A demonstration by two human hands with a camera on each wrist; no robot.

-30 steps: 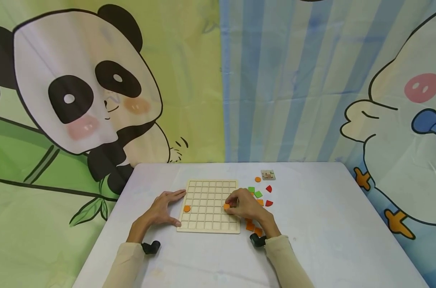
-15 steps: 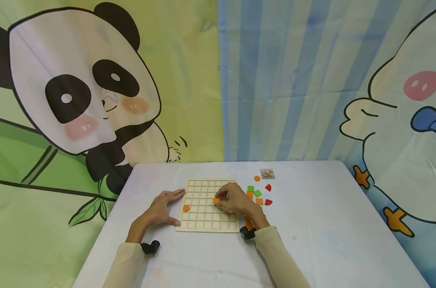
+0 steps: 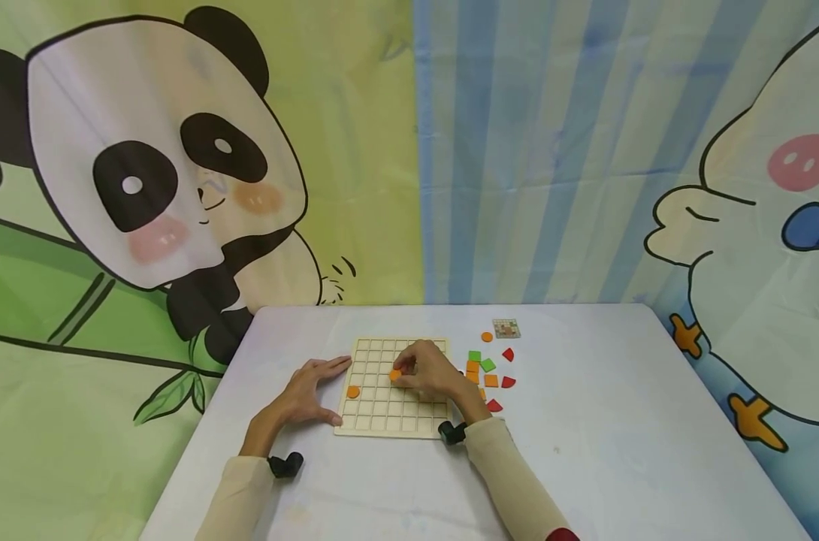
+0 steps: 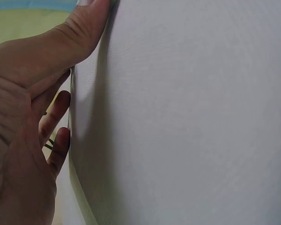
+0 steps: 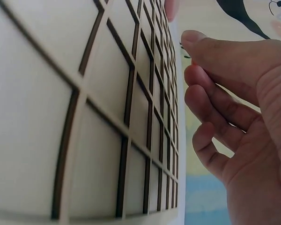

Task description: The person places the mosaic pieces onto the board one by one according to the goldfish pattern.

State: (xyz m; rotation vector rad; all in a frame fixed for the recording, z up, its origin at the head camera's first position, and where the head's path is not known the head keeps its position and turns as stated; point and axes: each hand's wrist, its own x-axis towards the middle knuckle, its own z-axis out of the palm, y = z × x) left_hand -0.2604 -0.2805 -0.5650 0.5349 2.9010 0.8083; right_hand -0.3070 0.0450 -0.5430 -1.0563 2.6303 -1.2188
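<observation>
A pale wooden board (image 3: pixel 391 421) with a grid of square cells lies flat on the table. My left hand (image 3: pixel 308 392) rests at its left side, fingers extended along the upper left edge and thumb at the lower left corner. One orange disc (image 3: pixel 352 391) sits in a cell near that left edge. Over the middle of the board, my right hand (image 3: pixel 431 368) pinches a second orange disc (image 3: pixel 395 375) between thumb and fingertips. In the right wrist view, the thumb and fingers (image 5: pixel 201 101) mostly hide this disc, and the grid fills the left side.
Right of the board lie loose pieces: green squares (image 3: pixel 488 364), orange squares (image 3: pixel 491 381) and red wedges (image 3: pixel 508 382). Farther back are another orange disc (image 3: pixel 487 336) and a small patterned card (image 3: pixel 506 328). A printed cloth hangs behind the white table (image 3: pixel 605 421).
My right hand has moved left and slightly away across the board, carrying the orange disc from near the right edge to the middle. My left hand has stayed at the board's edge.
</observation>
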